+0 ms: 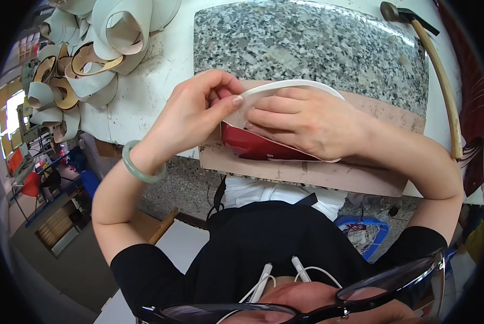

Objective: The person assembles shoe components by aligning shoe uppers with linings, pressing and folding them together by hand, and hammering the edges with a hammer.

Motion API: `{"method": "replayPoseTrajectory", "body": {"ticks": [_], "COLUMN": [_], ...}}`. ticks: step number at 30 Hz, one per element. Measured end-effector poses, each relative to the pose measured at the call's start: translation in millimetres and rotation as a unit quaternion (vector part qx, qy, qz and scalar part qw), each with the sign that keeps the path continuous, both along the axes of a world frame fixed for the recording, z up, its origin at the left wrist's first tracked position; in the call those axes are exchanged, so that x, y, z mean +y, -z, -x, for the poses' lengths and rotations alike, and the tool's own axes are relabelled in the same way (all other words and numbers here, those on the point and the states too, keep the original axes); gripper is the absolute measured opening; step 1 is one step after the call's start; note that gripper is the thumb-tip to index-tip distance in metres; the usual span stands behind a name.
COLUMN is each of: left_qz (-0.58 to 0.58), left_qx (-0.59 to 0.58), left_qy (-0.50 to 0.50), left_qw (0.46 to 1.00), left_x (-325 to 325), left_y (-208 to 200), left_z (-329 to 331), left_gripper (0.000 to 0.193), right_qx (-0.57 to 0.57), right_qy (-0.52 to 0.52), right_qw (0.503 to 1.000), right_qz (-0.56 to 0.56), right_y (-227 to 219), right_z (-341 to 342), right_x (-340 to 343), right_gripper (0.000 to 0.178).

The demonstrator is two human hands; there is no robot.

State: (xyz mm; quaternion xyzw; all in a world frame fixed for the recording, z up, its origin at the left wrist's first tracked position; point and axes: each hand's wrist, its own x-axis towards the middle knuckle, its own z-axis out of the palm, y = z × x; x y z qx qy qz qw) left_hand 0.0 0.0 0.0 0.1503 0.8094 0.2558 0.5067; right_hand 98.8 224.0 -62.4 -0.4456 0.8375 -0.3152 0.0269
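Pinching the white rim (288,83) of a glossy red curved piece (258,147) in left hand (198,105), narrowly between thumb and bent fingers near its left end. Wearing a pale green bangle (140,166) on the same wrist. Reaching with right hand (312,121) across the pale inside of the piece, with fingers bent and close together; cannot tell whether gripping or only touching. Having the red piece between both hands, red side facing the body, above a brown sheet (285,171) spread over the near part of a speckled stone slab (306,48). Seeing farther out, to the right of the slab on the white counter (171,48), a wooden-handled hammer (439,70); at far left, piled pale curved pieces (125,29); below the near edge, a blue basket (381,236).
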Motion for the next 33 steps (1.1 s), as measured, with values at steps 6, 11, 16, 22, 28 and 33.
{"method": "replayPoseTrajectory", "body": {"ticks": [6,11,16,22,28,33], "left_qz": [-0.254,-0.266,-0.35,-0.315,-0.309,-0.301], "left_qx": [0.312,0.53,0.553,0.534,0.539,0.356], "left_qy": [0.033,0.124,0.085,0.011,-0.048,-0.122], "left_qw": [0.915,0.796,0.751,0.785,0.782,0.876], "left_x": [-40.2,-27.2,-37.4,-47.2,-42.0,-48.8], "left_y": [-7.4,13.4,24.7,27.5,57.3,37.8], "left_z": [-55.3,-73.0,-37.3,-21.7,0.8,1.0], "left_gripper": [0.067,0.054,0.047,0.035,0.031,0.03], "right_qx": [0.048,0.062,-0.129,0.107,0.011,-0.067], "right_qy": [0.038,0.062,0.074,0.111,0.111,0.277], "right_qw": [0.998,0.996,0.988,0.987,0.992,0.958], "right_qz": [0.021,-0.001,-0.041,-0.05,-0.055,0.038], "right_y": [-7.0,-18.1,-60.3,-24.4,-26.3,-25.5], "right_z": [6.4,1.2,-28.7,-30.5,-24.2,-0.3], "right_x": [-10.7,-16.5,-48.5,-60.5,-69.6,-87.9], "right_gripper": [0.038,0.041,0.046,0.03,0.034,0.019]}}
